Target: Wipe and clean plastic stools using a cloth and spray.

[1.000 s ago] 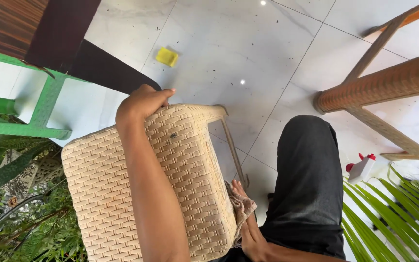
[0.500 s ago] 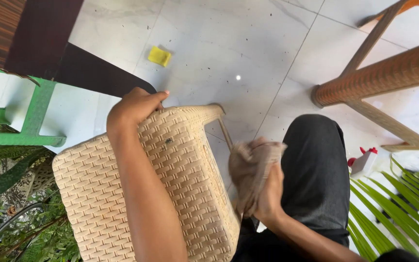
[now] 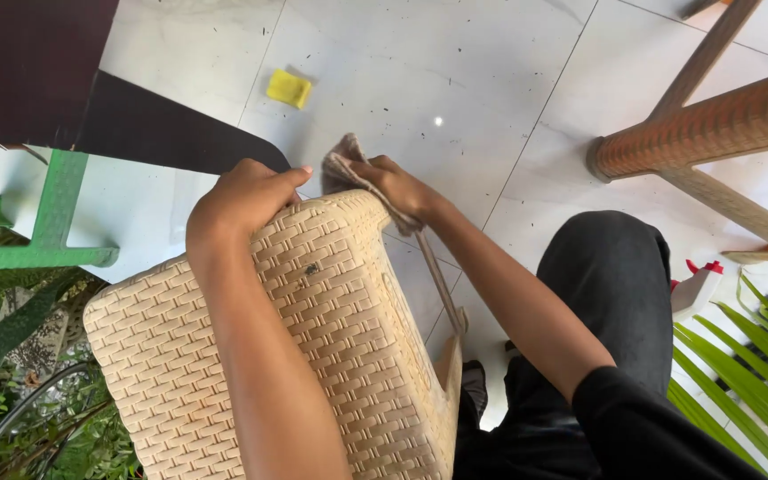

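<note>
A beige woven-pattern plastic chair (image 3: pixel 331 356) is tipped in front of me over a white tiled floor. My left hand (image 3: pixel 237 204) grips its upper edge at the far corner. My right hand (image 3: pixel 397 187) is closed on a crumpled greyish-pink cloth (image 3: pixel 344 169) and presses it against the chair's far top corner, right beside my left hand. My knee in black trousers (image 3: pixel 611 284) sits to the right of the chair.
A small yellow sponge (image 3: pixel 289 87) lies on the tiles beyond the chair. A brown woven chair (image 3: pixel 713 124) stands at the right, green metal frame (image 3: pixel 37 231) and dark table (image 3: pixel 37 62) at left. Plants (image 3: pixel 748 356) edge the lower corners. A white spray bottle with red trigger (image 3: pixel 695 284) lies by my knee.
My right hand has lifted the cloth from low beside the chair up to the chair's far top corner. My left hand has kept its grip on the chair edge.
</note>
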